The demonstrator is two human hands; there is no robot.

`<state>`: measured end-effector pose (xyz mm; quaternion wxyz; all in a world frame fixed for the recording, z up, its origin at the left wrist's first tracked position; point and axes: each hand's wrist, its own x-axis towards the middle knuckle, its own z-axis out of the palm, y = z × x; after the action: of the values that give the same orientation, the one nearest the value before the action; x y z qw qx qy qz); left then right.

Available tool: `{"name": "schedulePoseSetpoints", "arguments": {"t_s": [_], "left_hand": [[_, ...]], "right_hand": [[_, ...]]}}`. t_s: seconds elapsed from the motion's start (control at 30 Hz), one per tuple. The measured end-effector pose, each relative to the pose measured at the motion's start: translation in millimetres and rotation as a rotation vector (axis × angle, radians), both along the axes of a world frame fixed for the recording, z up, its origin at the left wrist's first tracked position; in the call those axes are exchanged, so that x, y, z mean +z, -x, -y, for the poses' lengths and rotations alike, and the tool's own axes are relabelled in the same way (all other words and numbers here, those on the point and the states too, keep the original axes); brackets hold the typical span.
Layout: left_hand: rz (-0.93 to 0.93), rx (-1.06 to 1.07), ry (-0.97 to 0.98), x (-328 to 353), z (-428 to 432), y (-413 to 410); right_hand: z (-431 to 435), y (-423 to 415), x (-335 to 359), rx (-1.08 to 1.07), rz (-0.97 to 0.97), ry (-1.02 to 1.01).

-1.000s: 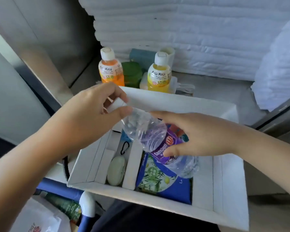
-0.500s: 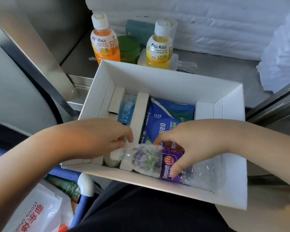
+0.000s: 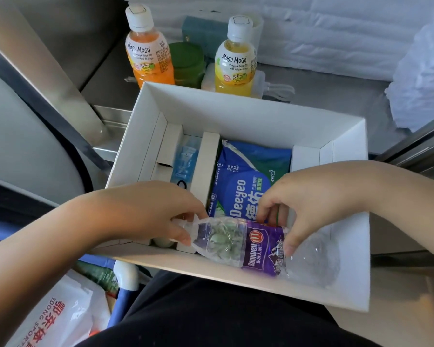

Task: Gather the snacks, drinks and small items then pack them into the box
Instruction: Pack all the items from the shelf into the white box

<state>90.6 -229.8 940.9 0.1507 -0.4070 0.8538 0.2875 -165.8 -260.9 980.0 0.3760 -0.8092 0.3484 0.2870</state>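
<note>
A white cardboard box (image 3: 236, 106) lies open in front of me. A clear water bottle (image 3: 256, 249) with a purple label lies on its side along the box's near wall. My left hand (image 3: 145, 211) pinches its cap end and my right hand (image 3: 308, 196) grips its body. A blue wet-wipe pack (image 3: 241, 181) lies in the middle compartment under the bottle. A small blue packet (image 3: 186, 159) sits in the narrow left compartment. Beyond the box stand an orange juice bottle (image 3: 148, 53) and a yellow juice bottle (image 3: 236, 63).
A green jar (image 3: 188, 63) and a teal box (image 3: 201, 28) stand between the juice bottles, and a clear plastic case (image 3: 261, 81) lies behind the yellow one. White padding (image 3: 336, 33) lines the back wall. A white shopping bag (image 3: 58, 316) lies at lower left.
Both hands have brought the water bottle down from above the box and laid it on its side against the near wall. In the last half second it has hardly moved.
</note>
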Motion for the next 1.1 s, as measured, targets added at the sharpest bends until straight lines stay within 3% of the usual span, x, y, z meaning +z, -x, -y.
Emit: {"name": "schedulePoseSetpoints", "arguments": {"t_s": [0.17,0.33,0.57,0.93,1.1], "left_hand": [[-0.012,0.027,-0.094,3,5,1],[-0.047,0.042,-0.118,5,6,-1],[-0.011,0.024,-0.179,9,9,5],[0.015,0.041,-0.135,14,4,2],[-0.104,0.100,-0.017,34,10,-1]], "right_hand": [[3,2,0,-0.087,0.013,-0.141],[-4,3,6,-0.005,-0.051,-0.021],[-5,-1,3,0.004,-0.100,-0.069],[-1,1,9,0.031,-0.067,-0.023],[14,5,28,-0.088,0.091,0.056]]}}
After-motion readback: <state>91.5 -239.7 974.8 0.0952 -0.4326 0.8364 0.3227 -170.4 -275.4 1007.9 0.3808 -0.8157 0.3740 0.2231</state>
